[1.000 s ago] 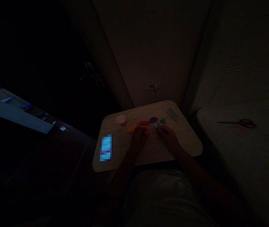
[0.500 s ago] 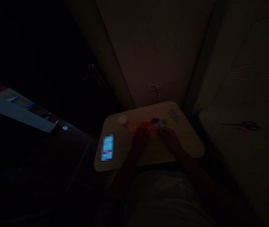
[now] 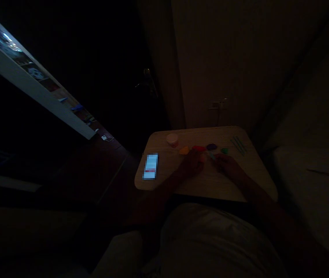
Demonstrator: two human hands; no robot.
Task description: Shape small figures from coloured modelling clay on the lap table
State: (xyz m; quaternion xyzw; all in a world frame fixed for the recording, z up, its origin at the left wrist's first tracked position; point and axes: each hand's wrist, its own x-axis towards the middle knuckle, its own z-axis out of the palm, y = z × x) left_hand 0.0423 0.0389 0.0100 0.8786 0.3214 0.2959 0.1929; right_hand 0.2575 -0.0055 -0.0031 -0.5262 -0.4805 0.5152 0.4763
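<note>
In the dim head view, my left hand (image 3: 191, 163) is curled on the small table, its fingertips close to a red clay-like lump (image 3: 199, 148). A pink lump (image 3: 201, 158) shows at its thumb side, seemingly gripped. My right hand (image 3: 226, 163) pinches a small teal, pointed piece (image 3: 212, 156), which leans to the left. Behind the hands lie an orange lump (image 3: 184, 150), a purple lump (image 3: 211, 146) and a green lump (image 3: 225, 151). Darkness hides the exact finger contacts.
A lidded tub (image 3: 172, 140) stands at the table's back left, with a lit phone (image 3: 151, 166) nearer the left edge. Several thin teal sticks (image 3: 238, 145) lie at the back right. The wooden table (image 3: 164, 181) has rounded corners. Behind it is a wall socket (image 3: 219, 104).
The view has swung left, so the table appears further right. My left hand has come nearer the red lump. The teal piece in my right hand has tipped from upright to leaning left.
</note>
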